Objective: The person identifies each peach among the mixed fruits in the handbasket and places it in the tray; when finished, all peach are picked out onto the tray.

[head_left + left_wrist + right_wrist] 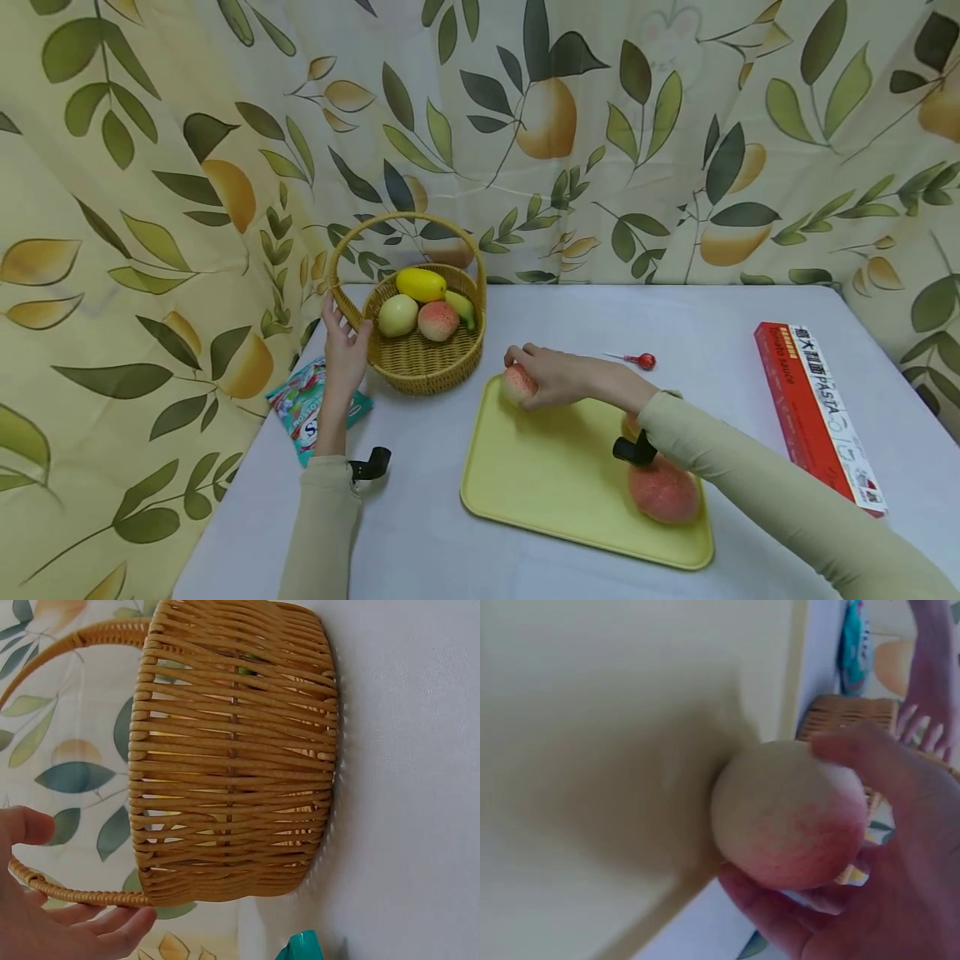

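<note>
My right hand [553, 377] grips a pale pink peach [787, 817], thumb on one side and fingers on the other, over the far left corner of the yellow tray [525, 475]. Whether the peach touches the tray, I cannot tell. My left hand [347, 350] is at the left foot of the wicker basket's [427, 379] handle. Its fingers lie loosely against the handle, with the thumb apart from it in the left wrist view. Inside the basket are a yellow fruit [421, 285], a pale green fruit [397, 316], a peach [438, 321] and a banana [461, 308].
A large pink peach [664, 492] sits at the tray's right end, beside an orange fruit [631, 427] partly hidden by my right wrist. Behind the tray lies a red lollipop [645, 361]. A pasta box [817, 417] is at far right, a teal snack bag [303, 404] under my left forearm.
</note>
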